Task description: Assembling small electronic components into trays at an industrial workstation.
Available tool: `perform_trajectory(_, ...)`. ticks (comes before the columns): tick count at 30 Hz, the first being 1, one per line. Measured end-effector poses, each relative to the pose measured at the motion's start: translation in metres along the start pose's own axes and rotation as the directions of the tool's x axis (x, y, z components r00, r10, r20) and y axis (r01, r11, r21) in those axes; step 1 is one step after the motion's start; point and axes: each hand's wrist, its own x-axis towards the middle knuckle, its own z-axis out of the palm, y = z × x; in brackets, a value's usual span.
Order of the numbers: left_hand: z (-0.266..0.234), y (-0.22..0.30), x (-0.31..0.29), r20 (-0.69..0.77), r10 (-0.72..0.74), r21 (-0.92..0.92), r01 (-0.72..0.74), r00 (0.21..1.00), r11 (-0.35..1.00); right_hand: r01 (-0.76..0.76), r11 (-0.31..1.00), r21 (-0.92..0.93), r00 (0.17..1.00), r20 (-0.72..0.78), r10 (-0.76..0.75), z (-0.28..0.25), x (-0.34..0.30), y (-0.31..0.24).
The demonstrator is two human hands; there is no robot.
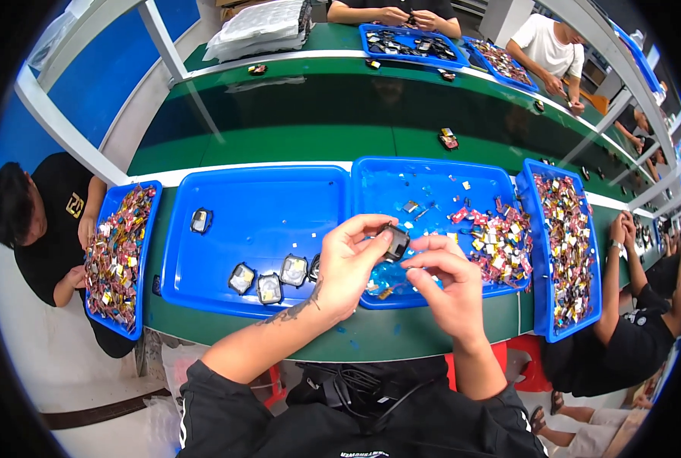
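Observation:
My left hand (349,263) grips a small black square plastic casing (396,243) between thumb and fingers, over the right-centre blue tray (386,179). Close beside the casing is my right hand (453,284), its thumb and fingers curled together; whatever they pinch is too small to make out. Below my hands, that tray holds a heap of small red, white and yellow parts (500,252) on its right side. In the blue tray (256,202) to the left lie several black casings with pale centres, such as this casing (269,289); one partly hides behind my left wrist.
Blue bins of mixed small parts stand at the left (119,259) and right (565,252). Beyond a white rail, a green conveyor belt (294,122) carries a loose part (448,139). Several co-workers sit around; a far tray (413,46) holds black parts. Stacked clear packaging (260,30) lies behind.

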Motion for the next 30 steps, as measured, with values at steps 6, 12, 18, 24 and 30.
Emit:
perform_trajectory(6, -0.005, 0.010, -0.003, 0.119, 0.046, 0.320, -0.083, 0.992, 0.944, -0.158, 0.987, -0.030, 0.985, 0.072, 0.160, -0.002, 0.005, 0.004)
perform_trajectory(12, -0.008, 0.012, -0.007, 0.153, 0.216, 0.240, -0.248, 0.964, 0.939, -0.230, 0.703, 0.674, 0.962, 0.048, 0.269, 0.016, 0.012, 0.017)
perform_trajectory(18, 0.001, 0.009, -0.014, 0.192, 0.154, 0.241, -0.199, 0.969, 0.950, -0.090, 0.976, 0.200, 0.996, 0.025, 0.087, 0.006, -0.003, 0.009)
perform_trajectory(24, 0.002, 0.006, -0.003, 0.345, 0.000, 0.274, -0.101, 0.939, 0.956, -0.127, 0.986, -0.110, 0.991, 0.026, 0.130, -0.019, -0.002, -0.011)
perform_trajectory(30, -0.006, 0.006, -0.001, 0.089, -0.168, -0.024, 0.170, 0.982, 0.985, 0.192, 0.933, -0.304, 0.954, -0.166, -0.251, -0.006, -0.003, -0.009)
